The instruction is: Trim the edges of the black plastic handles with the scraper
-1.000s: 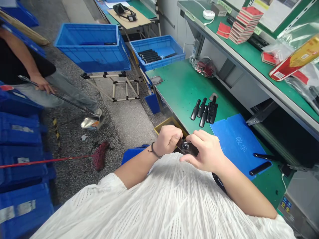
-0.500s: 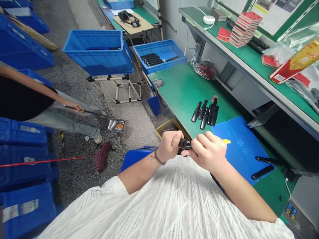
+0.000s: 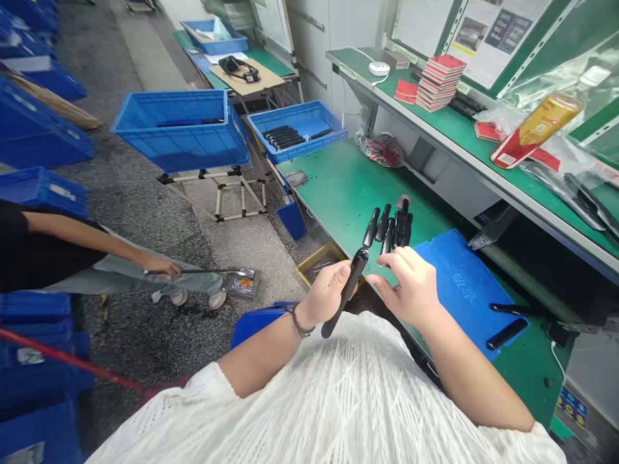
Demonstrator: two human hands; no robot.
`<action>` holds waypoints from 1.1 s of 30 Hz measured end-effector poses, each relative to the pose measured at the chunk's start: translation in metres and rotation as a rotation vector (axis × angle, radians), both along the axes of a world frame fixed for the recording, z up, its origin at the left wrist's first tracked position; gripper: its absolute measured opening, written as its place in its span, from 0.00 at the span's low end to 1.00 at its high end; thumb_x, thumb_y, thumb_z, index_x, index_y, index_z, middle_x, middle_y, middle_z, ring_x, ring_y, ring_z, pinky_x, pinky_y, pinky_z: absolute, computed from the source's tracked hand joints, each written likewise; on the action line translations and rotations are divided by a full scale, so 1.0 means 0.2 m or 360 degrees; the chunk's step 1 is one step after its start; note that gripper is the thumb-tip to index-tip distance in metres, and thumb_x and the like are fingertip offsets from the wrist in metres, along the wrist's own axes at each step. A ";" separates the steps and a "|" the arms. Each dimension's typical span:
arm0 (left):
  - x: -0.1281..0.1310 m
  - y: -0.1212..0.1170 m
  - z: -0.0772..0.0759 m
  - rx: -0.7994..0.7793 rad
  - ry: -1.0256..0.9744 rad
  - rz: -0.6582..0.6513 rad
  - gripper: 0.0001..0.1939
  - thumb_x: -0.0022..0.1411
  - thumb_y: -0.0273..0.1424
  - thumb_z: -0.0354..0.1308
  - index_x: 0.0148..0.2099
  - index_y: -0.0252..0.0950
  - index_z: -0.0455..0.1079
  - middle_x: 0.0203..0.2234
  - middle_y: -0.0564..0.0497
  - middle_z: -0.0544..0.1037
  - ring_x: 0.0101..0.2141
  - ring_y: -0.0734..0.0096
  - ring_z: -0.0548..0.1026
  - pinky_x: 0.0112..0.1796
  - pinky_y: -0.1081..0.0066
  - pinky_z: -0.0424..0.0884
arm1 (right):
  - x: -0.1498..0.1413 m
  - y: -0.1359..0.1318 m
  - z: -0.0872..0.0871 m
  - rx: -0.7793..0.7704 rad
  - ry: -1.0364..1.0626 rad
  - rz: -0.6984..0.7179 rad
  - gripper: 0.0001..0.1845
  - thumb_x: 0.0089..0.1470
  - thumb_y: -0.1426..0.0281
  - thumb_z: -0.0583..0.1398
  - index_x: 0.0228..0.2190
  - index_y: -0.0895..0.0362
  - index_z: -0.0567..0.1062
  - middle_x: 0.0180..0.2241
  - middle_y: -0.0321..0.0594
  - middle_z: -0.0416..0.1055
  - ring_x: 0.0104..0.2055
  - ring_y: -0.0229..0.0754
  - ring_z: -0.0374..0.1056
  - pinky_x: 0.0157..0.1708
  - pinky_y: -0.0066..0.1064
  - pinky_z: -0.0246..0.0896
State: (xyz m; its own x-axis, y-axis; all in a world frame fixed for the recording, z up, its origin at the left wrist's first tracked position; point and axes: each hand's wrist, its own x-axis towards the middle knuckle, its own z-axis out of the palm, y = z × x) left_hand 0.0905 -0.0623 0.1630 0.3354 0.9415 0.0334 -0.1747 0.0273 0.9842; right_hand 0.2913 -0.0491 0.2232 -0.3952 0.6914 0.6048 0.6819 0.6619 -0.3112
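My left hand (image 3: pixel 329 293) is closed round a long, glossy black handle-shaped piece (image 3: pixel 345 298), tilted with its upper end towards the bench. Beside it, my right hand (image 3: pixel 409 283) is empty, with thumb and fingers apart, close to the bench's edge. Just beyond my hands lie several similar black handle-shaped pieces (image 3: pixel 382 222) on the green workbench (image 3: pixel 333 187). A small grey metal plate shows at the far end of that group. To the right is a blue mat (image 3: pixel 447 264), with two more black pieces (image 3: pixel 507 334) at its right side.
A yellow bin (image 3: pixel 304 267) sits below the bench edge. Blue crates (image 3: pixel 169 145) stand beyond, one holding several black pieces. Above the bench, a shelf (image 3: pixel 401 106) carries red pads (image 3: pixel 441 82) and a bottle (image 3: pixel 536 129). At left, a person (image 3: pixel 159 265) holds a long-handled dustpan.
My right hand has come off the black piece and opened. My left hand now holds it alone, more upright. The co-worker's dustpan has shifted right, and the view has tilted up.
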 end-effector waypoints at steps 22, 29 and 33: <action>0.08 -0.02 0.02 -0.0066 0.0028 0.0064 0.30 0.76 0.52 0.46 0.32 0.32 0.63 0.23 0.52 0.65 0.23 0.78 0.61 0.25 0.72 0.57 | -0.04 0.02 -0.01 0.0375 -0.0356 -0.0289 0.35 0.71 0.46 0.52 0.24 0.62 0.63 0.25 0.42 0.56 0.32 0.37 0.44 0.33 0.32 0.35; 0.10 0.03 0.08 -0.0180 0.0059 0.0310 0.33 0.72 0.59 0.48 0.31 0.33 0.61 0.23 0.52 0.63 0.24 0.76 0.59 0.26 0.70 0.57 | -0.09 -0.06 -0.08 0.0125 -0.0374 -0.0113 0.41 0.69 0.37 0.46 0.25 0.61 0.64 0.27 0.42 0.58 0.32 0.38 0.44 0.34 0.32 0.36; 0.12 0.09 0.08 -0.0333 -0.0152 0.0386 0.33 0.68 0.61 0.52 0.30 0.34 0.63 0.22 0.52 0.62 0.23 0.75 0.60 0.25 0.71 0.58 | -0.13 -0.11 -0.13 0.0005 -0.0320 -0.0049 0.40 0.67 0.36 0.48 0.27 0.61 0.65 0.28 0.41 0.58 0.32 0.37 0.45 0.34 0.32 0.35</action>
State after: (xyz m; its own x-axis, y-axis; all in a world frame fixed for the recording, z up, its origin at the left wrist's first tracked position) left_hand 0.1142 -0.0453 0.1793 0.1052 0.9833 -0.1484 -0.2923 0.1732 0.9405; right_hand 0.2645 -0.0713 0.1970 -0.4869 0.7032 0.5181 0.7501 0.6405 -0.1644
